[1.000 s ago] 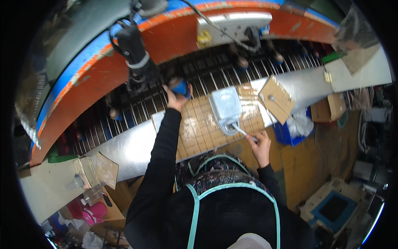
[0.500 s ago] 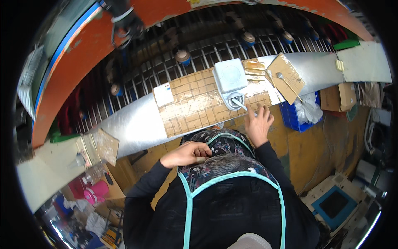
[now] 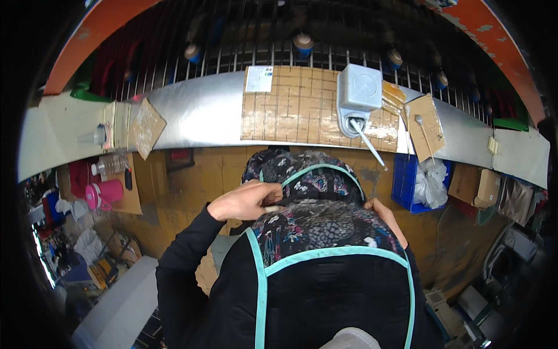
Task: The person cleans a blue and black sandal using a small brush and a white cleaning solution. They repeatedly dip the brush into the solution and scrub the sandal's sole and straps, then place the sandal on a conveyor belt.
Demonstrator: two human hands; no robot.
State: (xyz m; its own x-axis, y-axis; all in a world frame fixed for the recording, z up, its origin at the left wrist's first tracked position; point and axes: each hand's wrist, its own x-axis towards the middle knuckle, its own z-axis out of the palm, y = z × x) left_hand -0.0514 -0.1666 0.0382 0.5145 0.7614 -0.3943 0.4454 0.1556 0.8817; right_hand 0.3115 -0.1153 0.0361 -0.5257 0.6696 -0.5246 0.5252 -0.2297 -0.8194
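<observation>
At the far left, a pink jug lies near a clear bottle, both below the bench. On the bench's left part is a slanted cardboard piece. The left hand is against the upper edge of the dark flowered apron, its fingers curled; whether they pinch the cloth cannot be told. Beyond it, a line-marked cardboard sheet lies on the bench, a white label at its upper left corner. The apron covers the person's front, edged in mint trim. On the sheet's right part sits a pale grey container; a white stick leans from its round opening past the bench's near edge. The right hand is at the apron's right side, fingertips hidden, so its grip cannot be told. Farther right, a blue bin holds clear plastic.
</observation>
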